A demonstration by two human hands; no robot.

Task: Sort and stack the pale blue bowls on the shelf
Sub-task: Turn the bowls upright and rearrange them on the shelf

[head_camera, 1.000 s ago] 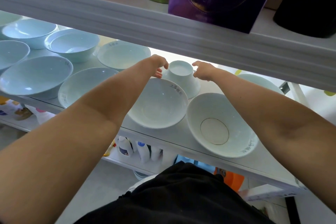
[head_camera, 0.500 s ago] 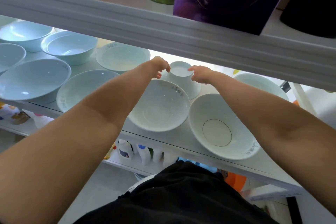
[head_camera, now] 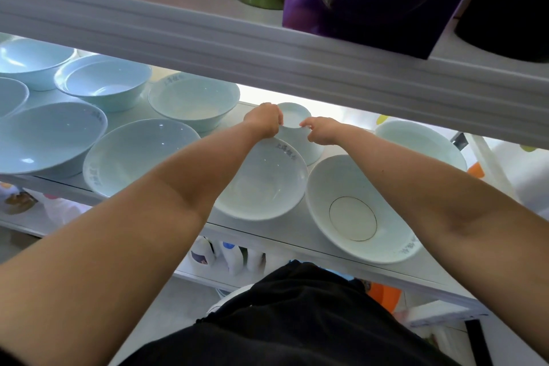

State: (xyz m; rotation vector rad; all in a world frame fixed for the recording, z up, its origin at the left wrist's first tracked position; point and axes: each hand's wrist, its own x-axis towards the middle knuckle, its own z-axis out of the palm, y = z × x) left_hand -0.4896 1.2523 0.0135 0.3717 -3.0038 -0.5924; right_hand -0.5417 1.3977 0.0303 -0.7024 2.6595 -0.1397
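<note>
Small bowl (head_camera: 297,140) sits upside down at back-mid of shelf (head_camera: 267,230), base up, rim on shelf. Left grip (head_camera: 263,121) & right grip (head_camera: 322,133) pinch its base from either side, fingers curled. Tilted bowl (head_camera: 261,184) just in front, under left wrist. Ringed bowl (head_camera: 356,211) front-right. Deep bowl (head_camera: 193,101) back-left. Upper shelf (head_camera: 267,47) overhangs.

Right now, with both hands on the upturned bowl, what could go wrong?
The left hand and right hand pinch only the narrow foot of the small upturned pale blue bowl; it may slip. The right forearm passes over the tilted white gold-ringed bowl near the white shelf edge and could knock it off.
</note>
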